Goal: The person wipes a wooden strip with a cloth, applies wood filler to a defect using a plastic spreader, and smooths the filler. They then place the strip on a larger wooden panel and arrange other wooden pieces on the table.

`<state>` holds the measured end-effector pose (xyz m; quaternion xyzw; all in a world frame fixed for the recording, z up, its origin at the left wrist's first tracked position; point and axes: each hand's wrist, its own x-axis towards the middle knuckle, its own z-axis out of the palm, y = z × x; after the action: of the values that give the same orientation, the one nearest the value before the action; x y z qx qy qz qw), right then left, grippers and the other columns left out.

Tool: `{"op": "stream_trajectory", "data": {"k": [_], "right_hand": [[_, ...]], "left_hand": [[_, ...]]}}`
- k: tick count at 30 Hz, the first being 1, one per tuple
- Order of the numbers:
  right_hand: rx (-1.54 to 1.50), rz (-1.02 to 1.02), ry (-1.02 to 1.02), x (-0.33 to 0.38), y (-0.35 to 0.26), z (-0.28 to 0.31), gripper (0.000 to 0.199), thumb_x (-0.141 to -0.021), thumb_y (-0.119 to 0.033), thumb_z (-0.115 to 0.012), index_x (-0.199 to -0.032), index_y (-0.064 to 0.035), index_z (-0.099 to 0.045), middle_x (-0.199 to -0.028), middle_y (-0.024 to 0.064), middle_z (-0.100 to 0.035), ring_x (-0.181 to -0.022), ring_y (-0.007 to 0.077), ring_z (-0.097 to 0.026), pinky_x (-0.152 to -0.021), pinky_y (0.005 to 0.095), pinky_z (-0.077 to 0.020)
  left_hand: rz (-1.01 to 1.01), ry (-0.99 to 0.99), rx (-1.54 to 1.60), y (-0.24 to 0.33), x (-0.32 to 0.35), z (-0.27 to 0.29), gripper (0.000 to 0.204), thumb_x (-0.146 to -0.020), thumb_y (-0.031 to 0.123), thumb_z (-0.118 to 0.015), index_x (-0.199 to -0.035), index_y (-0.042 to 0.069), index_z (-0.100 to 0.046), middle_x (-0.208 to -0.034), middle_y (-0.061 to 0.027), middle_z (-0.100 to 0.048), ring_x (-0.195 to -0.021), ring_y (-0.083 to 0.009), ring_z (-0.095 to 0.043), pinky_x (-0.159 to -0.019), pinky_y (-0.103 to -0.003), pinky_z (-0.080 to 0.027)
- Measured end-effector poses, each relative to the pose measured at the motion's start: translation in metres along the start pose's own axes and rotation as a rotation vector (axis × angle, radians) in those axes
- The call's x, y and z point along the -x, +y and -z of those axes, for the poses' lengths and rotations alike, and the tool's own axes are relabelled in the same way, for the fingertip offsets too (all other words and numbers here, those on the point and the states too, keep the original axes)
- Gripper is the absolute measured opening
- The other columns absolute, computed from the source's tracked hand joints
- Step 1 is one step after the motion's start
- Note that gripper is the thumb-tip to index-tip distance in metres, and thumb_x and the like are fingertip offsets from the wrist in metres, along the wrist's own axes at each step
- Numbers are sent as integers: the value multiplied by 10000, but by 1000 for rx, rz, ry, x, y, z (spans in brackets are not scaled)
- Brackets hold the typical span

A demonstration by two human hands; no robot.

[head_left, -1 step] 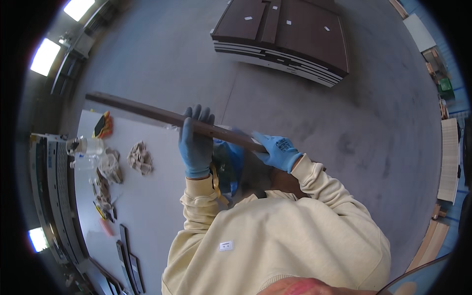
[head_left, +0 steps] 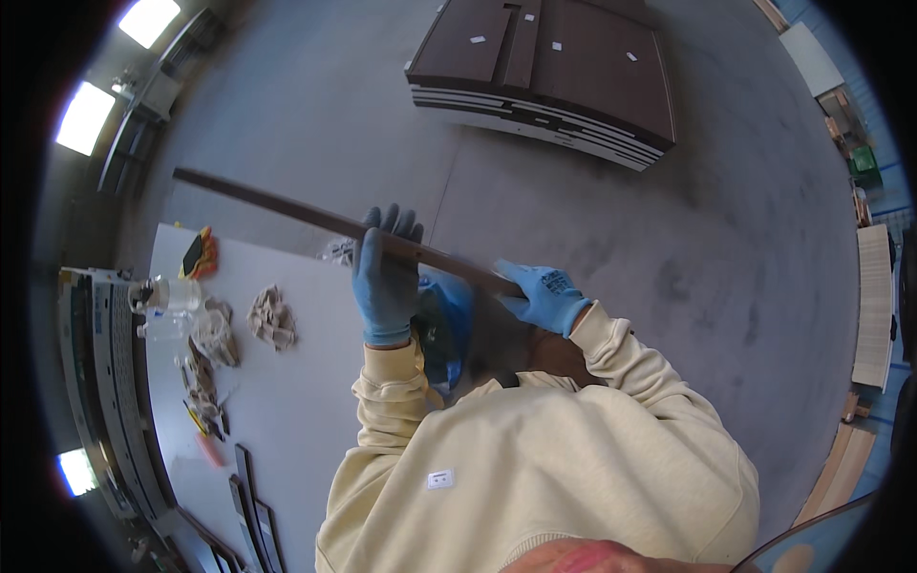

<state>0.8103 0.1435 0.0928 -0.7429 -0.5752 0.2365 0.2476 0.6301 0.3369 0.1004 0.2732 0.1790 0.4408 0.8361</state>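
Note:
A long, narrow dark-brown strip [head_left: 277, 204] is held up in front of my body, slanting from far left to near right. My left hand [head_left: 387, 286], in a blue and grey glove, supports it around the middle, thumb on one side and fingertips rising past the other. At the strip's near right end, my gloved right hand [head_left: 546, 294] is closed around it. Below the strip, between my arms, hangs a blue plastic bag [head_left: 449, 315], partly hidden by the left hand and the strip.
On the pale table [head_left: 296, 411] at left lie crumpled rags [head_left: 272, 317], clear bottles [head_left: 172, 294], an orange-and-black cloth or pad [head_left: 200, 254], and several dark strips [head_left: 250, 506]. A stack of brown panels [head_left: 544, 76] stands on the floor ahead. Wooden boards [head_left: 873, 306] line the right side.
The strip has turned slightly, showing a narrower face, and its far end has shifted a little up and right. Both hands keep their hold, and more clear plastic shows beside the left hand.

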Motion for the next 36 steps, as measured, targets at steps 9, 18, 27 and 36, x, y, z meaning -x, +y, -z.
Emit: {"op": "stream_trajectory", "data": {"k": [9, 18, 27, 36], "right_hand": [[-223, -278, -33, -73, 168, 129, 416, -965, -409, -678, -1230, -88, -699, -1103, 210, -737, -979, 409, -706, -880, 456, -551], [-417, -250, 224, -157, 310, 211, 485, -941, -291, -751, -1326, -14, -650, -1171, 240, -731, -1062, 381, -723, -915, 411, -571], [-506, -277, 312, -316, 408, 224, 519, -981, -241, -700, -1428, 0, -592, -1306, 231, -699, -1192, 337, -687, -1007, 390, -537], [-790, -614, 466, -578, 498, 220, 412, -1029, -168, -641, -1414, -22, -620, -1155, 103, -754, -866, 127, -622, -828, 296, -543]], "left_hand": [[41, 64, -155, -148, -181, -112, 310, -999, 142, -723, -1254, 23, -594, -1142, -126, -713, -1054, -249, -711, -889, -381, -600], [152, 231, -215, -256, -345, -171, 334, -943, 213, -808, -1187, 53, -645, -1083, -44, -722, -962, -160, -701, -770, -298, -587], [273, 354, -346, -322, -559, -169, 124, -978, 128, -739, -1088, 100, -690, -1005, -23, -733, -882, -182, -701, -733, -337, -580], [459, 100, -382, -419, -842, -124, 363, -979, 87, -686, -1329, 15, -624, -1103, -89, -714, -924, -199, -705, -768, -335, -607]]}}
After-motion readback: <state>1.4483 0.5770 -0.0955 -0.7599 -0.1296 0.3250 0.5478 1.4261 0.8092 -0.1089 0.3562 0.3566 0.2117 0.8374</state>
